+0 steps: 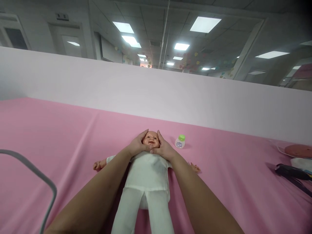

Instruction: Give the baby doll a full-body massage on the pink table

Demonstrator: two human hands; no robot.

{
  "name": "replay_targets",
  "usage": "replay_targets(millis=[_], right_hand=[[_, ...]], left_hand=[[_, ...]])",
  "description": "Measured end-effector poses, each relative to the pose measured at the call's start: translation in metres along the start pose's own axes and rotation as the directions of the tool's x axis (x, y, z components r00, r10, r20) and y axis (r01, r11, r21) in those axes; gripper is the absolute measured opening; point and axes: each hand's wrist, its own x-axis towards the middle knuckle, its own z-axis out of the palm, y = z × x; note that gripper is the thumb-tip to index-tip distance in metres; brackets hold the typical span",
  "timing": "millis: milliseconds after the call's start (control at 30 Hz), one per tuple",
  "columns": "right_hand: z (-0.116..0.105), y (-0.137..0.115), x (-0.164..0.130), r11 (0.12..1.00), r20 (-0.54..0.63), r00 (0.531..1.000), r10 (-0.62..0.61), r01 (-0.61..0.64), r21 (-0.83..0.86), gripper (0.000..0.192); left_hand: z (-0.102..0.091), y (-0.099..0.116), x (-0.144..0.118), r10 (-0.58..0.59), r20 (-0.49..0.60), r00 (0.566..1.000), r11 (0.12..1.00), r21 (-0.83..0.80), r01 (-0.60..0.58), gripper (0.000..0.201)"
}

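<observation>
Doll (148,172) flat on its back at the middle of the pink sheet (60,136), long axis running 12 to 6: head at 12, legs at 6 toward the camera. Head cupped between both hands. Left hand (137,145) pressed to the head's 9 o'clock side, right hand (163,148) to its 3 o'clock side, so the head sits directly between the palms, touching both. Fingers of each hand curved and loosely spread along cheek and temple, wrapped round the head rather than clenched; thumbs meeting near the chin at 6. Neither hand nearer than the other: both equally on it, forearms reaching in from 7 and 5 over the doll's shoulders.

Bald, pinkish plastic head with an open smiling mouth, facing up. Soft body in a white short-sleeved top and white trousers, legs slightly parted and cut off by the lower edge of the view. Bare plastic arms thrown straight out, one small hand at 9, the other at 3, both lying on the sheet.

Small white bottle (180,141) with a green cap standing upright at about 2 from the head, near the right hand but apart from it. Grey curved bar (36,172) at 8. Black strap-like thing (292,174) and a reddish round object (298,150) at 3, well apart. Pale wall (156,94) behind at 12.
</observation>
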Motion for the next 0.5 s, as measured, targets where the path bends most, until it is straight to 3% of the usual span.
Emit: replay_targets(millis=[100, 200, 367, 500], right_hand=[[0.005, 0.000, 0.001, 0.992, -0.042, 0.999, 0.034, -0.039, -0.121, 0.149], [0.007, -0.001, 0.003, 0.981, -0.099, 0.995, 0.023, -0.042, -0.189, 0.145], [0.005, -0.004, 0.000, 0.982, -0.107, 0.993, -0.045, 0.024, -0.188, 0.132], [0.003, -0.009, -0.004, 0.996, -0.069, 0.997, -0.030, 0.024, -0.088, 0.128]], left_hand=[[-0.001, -0.002, 0.001, 0.003, 0.104, 0.995, 0.999, -0.047, 0.002, 0.132], [-0.002, -0.001, 0.001, -0.013, 0.139, 0.990, 0.997, -0.079, 0.024, 0.136], [0.001, 0.005, -0.002, -0.026, 0.086, 0.996, 0.998, -0.054, 0.031, 0.137], [0.003, 0.010, -0.004, -0.020, 0.043, 0.999, 0.999, -0.038, 0.021, 0.130]])
